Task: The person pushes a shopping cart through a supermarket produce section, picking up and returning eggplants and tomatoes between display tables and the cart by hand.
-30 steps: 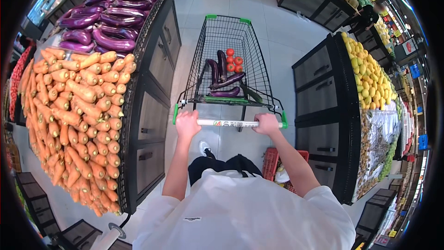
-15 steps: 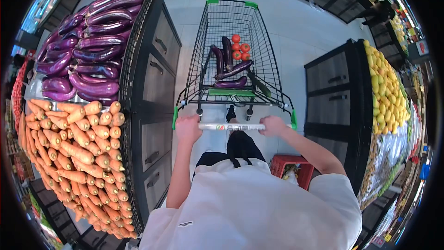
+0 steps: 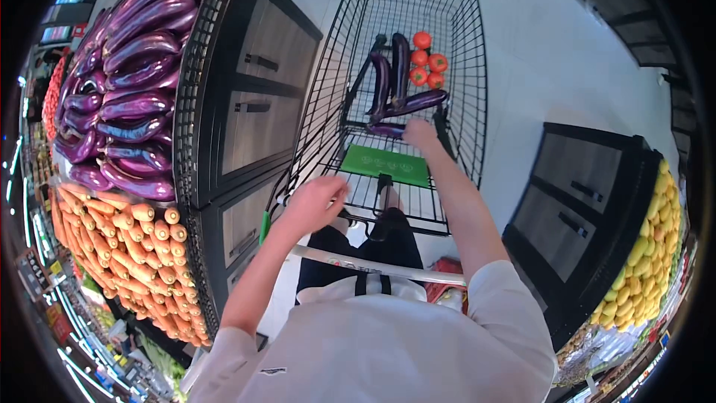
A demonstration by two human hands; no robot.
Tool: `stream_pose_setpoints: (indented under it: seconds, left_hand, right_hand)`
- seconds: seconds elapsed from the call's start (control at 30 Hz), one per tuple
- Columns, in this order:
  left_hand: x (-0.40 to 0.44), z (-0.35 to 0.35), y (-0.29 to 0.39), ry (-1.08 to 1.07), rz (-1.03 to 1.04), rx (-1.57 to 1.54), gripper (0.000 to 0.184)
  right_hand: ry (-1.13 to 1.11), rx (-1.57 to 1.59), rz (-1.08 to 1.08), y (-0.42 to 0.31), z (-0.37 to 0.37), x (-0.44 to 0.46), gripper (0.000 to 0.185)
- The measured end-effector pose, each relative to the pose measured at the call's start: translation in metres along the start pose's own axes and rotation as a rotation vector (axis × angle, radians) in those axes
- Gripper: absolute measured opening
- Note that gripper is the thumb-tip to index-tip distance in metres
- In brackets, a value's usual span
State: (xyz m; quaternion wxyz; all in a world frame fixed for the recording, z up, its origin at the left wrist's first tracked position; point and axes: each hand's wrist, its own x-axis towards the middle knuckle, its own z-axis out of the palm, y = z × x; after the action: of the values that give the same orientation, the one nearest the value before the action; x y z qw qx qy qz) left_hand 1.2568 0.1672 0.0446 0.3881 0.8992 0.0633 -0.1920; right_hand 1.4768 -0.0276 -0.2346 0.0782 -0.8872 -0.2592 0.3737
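Observation:
My right hand [image 3: 420, 134] reaches down into the shopping cart [image 3: 483, 52], its fingers closed on the right end of the nearest eggplant [image 3: 385, 129]. Three more purple eggplants [image 3: 382, 83] lie just beyond it, one of them crosswise. Several red tomatoes [image 3: 422, 40] sit together on the wire floor farther in. A dark green long vegetable [image 3: 444, 133] leans at the right side, partly hidden by my forearm. My left hand [image 3: 318, 205] hovers above the cart's near left part, fingers loosely curled and holding nothing. The handlebar [image 3: 358, 260] runs across in front of my waist.
At left, a dark display stand [image 3: 257, 97] carries heaped eggplants [image 3: 142, 67] and carrots [image 3: 134, 261]. Another dark cabinet [image 3: 574, 201] at right holds yellow oval produce [image 3: 645, 254]. A red crate [image 3: 445, 272] is partly visible beneath the handlebar. Pale floor [image 3: 529, 67] lies beyond the cart.
Both hands have let go of the handlebar. My right hand has gone forward into the cart to the nearest eggplant; my left has lifted over the near rim. The view has moved closer and turned.

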Motion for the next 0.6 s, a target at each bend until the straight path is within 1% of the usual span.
stream_pose_setpoints:
  seconds: [0.07,0.1,0.13,0.17,0.2,0.23,0.27,0.3,0.33,0.37,0.4,0.43,0.47,0.5,0.53,0.57,0.6]
  left_hand:
    - [0.070,0.022,-0.017,-0.092,0.063,-0.178,0.009]
    - [0.106,0.043,-0.038,-0.087,0.119,-0.152,0.009]
    - [0.135,0.068,-0.062,-0.082,0.172,-0.129,0.010]
    - [0.161,0.088,-0.085,-0.136,0.110,-0.011,0.012]
    - [0.183,0.106,-0.103,-0.190,0.051,0.108,0.015]
    - [0.199,0.128,-0.116,-0.187,0.040,0.097,0.015]
    - [0.215,0.148,-0.128,-0.161,-0.019,0.204,0.017]
    - [0.234,0.157,-0.136,-0.124,-0.091,0.319,0.020]
    - [0.247,0.166,-0.138,-0.111,-0.121,0.248,0.027]
    - [0.255,0.199,-0.162,-0.004,-0.051,0.200,0.034]
    - [0.261,0.204,-0.156,-0.047,-0.151,0.162,0.043]
    - [0.263,0.224,-0.161,0.015,-0.147,0.133,0.047]
    - [0.264,0.252,-0.179,0.066,-0.100,0.079,0.048]
    - [0.270,0.246,-0.172,-0.023,-0.104,0.189,0.046]
    - [0.279,0.237,-0.160,-0.016,-0.146,0.175,0.041]
    - [0.297,0.246,-0.161,-0.004,-0.131,0.183,0.039]
    - [0.310,0.241,-0.150,-0.042,-0.206,0.172,0.042]
  right_hand:
    - [-0.010,0.012,0.094,0.007,-0.002,0.011,0.027]
    - [-0.024,0.016,0.093,0.013,0.001,0.019,0.027]
    - [-0.010,-0.056,0.029,0.020,0.009,0.024,0.027]
    - [0.010,-0.129,-0.039,0.026,0.016,0.033,0.027]
    - [0.003,-0.126,-0.046,0.030,0.023,0.043,0.027]
    - [0.007,-0.122,-0.052,0.039,0.034,0.050,0.026]
    - [0.016,-0.126,-0.074,0.048,0.044,0.061,0.026]
    - [0.109,-0.132,-0.126,0.057,0.055,0.068,0.022]
    - [0.138,-0.139,-0.104,0.055,0.054,0.071,0.021]
    - [0.118,-0.209,-0.156,0.059,0.057,0.082,0.020]
    - [0.190,-0.409,-0.214,0.090,0.112,0.116,0.018]
    - [0.453,-0.534,-0.360,0.124,0.158,0.139,0.018]
    - [0.329,-0.612,-0.334,0.121,0.153,0.137,0.015]
    - [0.219,-0.494,-0.219,0.118,0.154,0.140,0.014]
    - [0.135,-0.481,-0.131,0.113,0.150,0.148,0.016]
    - [0.161,-0.443,-0.200,0.097,0.111,0.134,0.018]
    - [0.328,-0.369,-0.253,0.109,0.125,0.140,0.020]
